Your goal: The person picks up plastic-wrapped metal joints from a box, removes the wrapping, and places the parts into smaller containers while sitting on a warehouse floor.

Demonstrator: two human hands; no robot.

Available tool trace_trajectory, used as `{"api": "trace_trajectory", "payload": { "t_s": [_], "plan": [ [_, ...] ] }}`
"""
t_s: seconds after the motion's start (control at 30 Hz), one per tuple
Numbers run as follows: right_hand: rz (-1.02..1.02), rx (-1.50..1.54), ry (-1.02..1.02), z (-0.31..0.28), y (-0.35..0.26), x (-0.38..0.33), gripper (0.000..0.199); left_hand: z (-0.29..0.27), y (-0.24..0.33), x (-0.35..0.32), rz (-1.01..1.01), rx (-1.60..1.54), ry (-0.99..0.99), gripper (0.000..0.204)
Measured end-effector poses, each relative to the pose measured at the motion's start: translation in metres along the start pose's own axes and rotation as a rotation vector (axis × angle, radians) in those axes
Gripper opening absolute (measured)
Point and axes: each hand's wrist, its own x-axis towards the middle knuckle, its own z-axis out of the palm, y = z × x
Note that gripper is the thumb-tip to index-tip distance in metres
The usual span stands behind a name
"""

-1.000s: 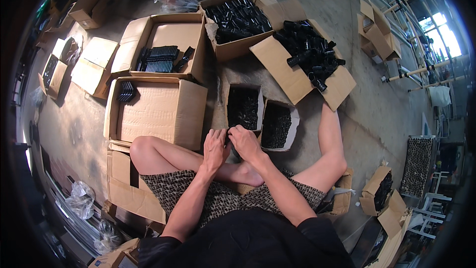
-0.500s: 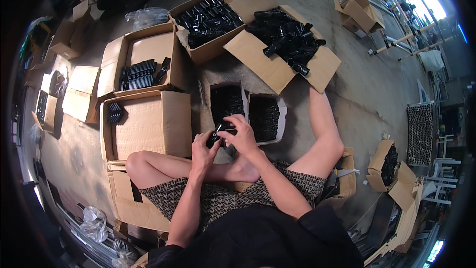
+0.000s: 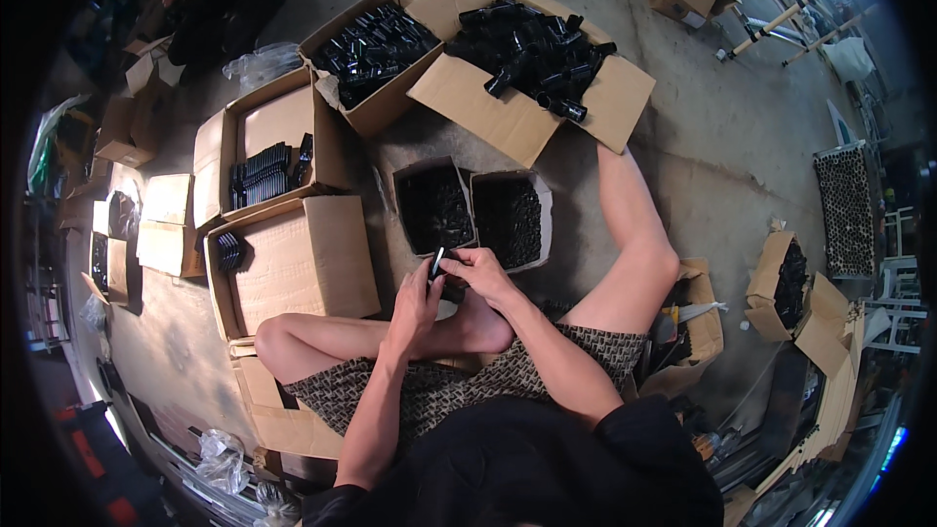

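In front of my crossed legs, both hands meet around a small black tubular part [image 3: 436,264] with a bright glint along it. My left hand [image 3: 418,301] is closed on its lower end. The thumb and fingers of my right hand [image 3: 478,275] press against its upper side; whether they pinch a second small piece is hidden. Just beyond my hands stand two small open cartons, the left carton [image 3: 399,203] and the right carton [image 3: 546,220], both filled with small black pieces.
Farther off, a carton [image 3: 376,117] and a flapped carton [image 3: 488,115] hold heaps of black tubes. At left, an upper carton [image 3: 207,161] and a lower carton [image 3: 283,268] hold neat rows of black parts. Another person [image 3: 229,0] sits at the far left.
My view has shifted and tilted slightly. My right hand has come down closer to the left, its fingers now against the black part, which both hands still hold.
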Motion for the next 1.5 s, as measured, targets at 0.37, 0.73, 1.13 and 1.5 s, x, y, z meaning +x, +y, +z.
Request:
{"api": "trace_trajectory", "payload": {
  "t_s": [0.37, 0.73, 1.13, 1.5],
  "plan": [
    [-0.01, -1.384, 0.45, -0.075, 0.017, 0.02, 0.035, 0.005, -0.016, 0.0, -0.733, -1.104, 0.013, 0.032],
    [-0.011, -1.221, 0.424, -0.085, 0.018, 0.022, 0.012, 0.025, -0.051, -0.004, -0.659, -1.195, 0.018, 0.029],
    [0.181, -1.416, 0.367, -0.086, 0.008, 0.024, 0.016, 0.018, -0.04, -0.002, -0.637, -1.155, 0.031, 0.029],
    [0.197, -1.431, 0.402, -0.099, 0.012, 0.021, 0.015, 0.017, -0.026, 0.007, -0.604, -1.104, -0.035, 0.029]
  ]
}}
